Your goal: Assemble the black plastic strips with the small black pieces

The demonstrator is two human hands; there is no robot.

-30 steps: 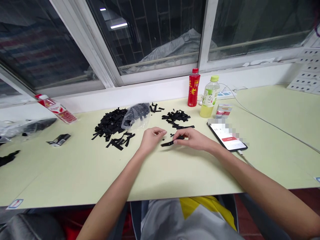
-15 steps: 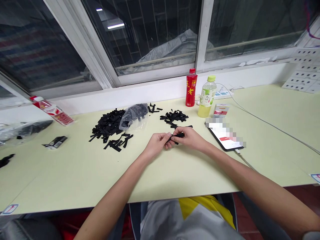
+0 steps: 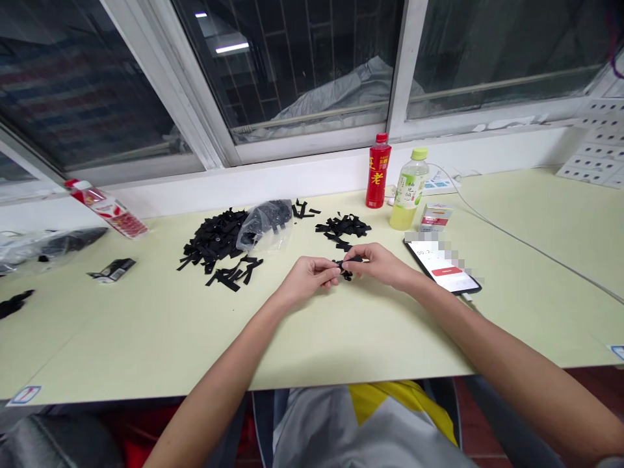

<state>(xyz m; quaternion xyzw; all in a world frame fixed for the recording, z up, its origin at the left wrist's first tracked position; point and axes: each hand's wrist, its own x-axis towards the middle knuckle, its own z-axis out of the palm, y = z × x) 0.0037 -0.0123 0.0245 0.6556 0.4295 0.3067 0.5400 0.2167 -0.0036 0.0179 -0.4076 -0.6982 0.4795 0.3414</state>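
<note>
Pinching: both bare hands meet over the table (image 3: 390, 344), fingertips nearly touching, with a black strip (image 3: 355, 259) between them.
Left hand (image 3: 309, 279): thumb and forefinger closed together at the strip's left end, the other fingers curled in below.
Right hand (image 3: 379, 263): thumb and forefinger shut on the strip from the other side, hardly any gap between them.
Strip: held just above the tabletop, in front of the person's body; only short dark bits of it show among the fingers.
Under the fingertips: small black pieces (image 3: 347, 275), too tiny and too covered for me to make out their shape or count.
Beyond the hands: a small heap of strips (image 3: 344, 225), its near end close to the right hand's fingers.
Off to the left: a large pile of strips (image 3: 214, 242), with a clear bag (image 3: 267, 224) of dark pieces against it, the contents blurred by the plastic.
Right side: a phone (image 3: 443, 265), partly blotted out by blocky blur; behind it a small box (image 3: 435, 218), a green-capped bottle (image 3: 409, 190) and a red bottle (image 3: 377, 172), both upright.
Cut off: black material (image 3: 14, 304) at the left edge, and a plastic bag (image 3: 68, 246) above it.
Hard to tell: whether a tiny part also sits inside the left pinch.
</note>
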